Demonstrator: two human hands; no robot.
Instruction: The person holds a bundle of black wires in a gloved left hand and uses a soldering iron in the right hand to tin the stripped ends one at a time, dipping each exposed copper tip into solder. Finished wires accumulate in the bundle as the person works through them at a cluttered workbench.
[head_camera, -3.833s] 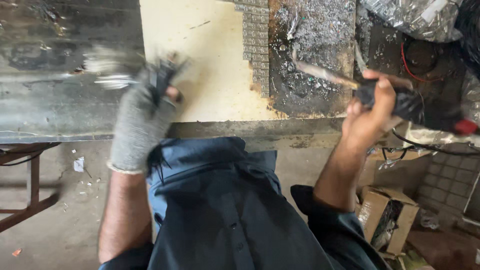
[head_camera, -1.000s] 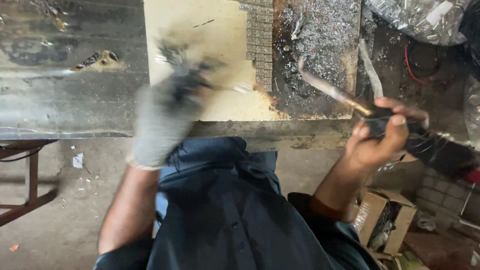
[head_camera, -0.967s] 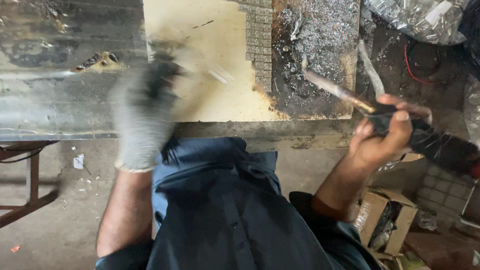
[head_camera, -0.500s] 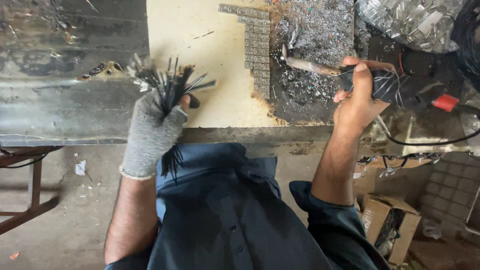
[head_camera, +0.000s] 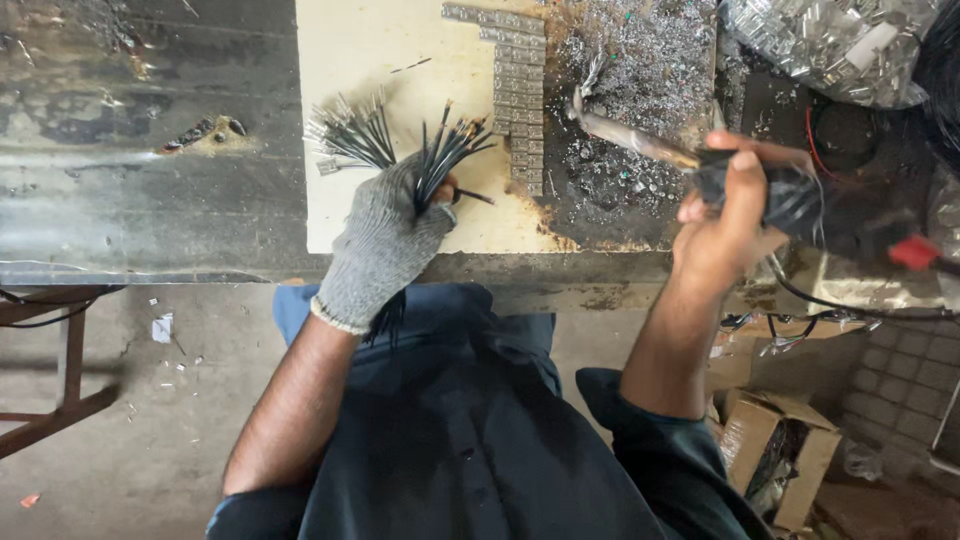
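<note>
I have 1 view only, from the camera worn on the head, so no other view overlaps it. It looks almost straight down the person's front: the dark blue shirt (head_camera: 470, 440) fills the lower middle, the workbench (head_camera: 150, 200) runs across the top, and bare floor (head_camera: 130, 400) shows lower left. It sits close, within arm's reach, with the left hand (head_camera: 385, 245) and right hand (head_camera: 730, 215) both inside the frame.
</note>
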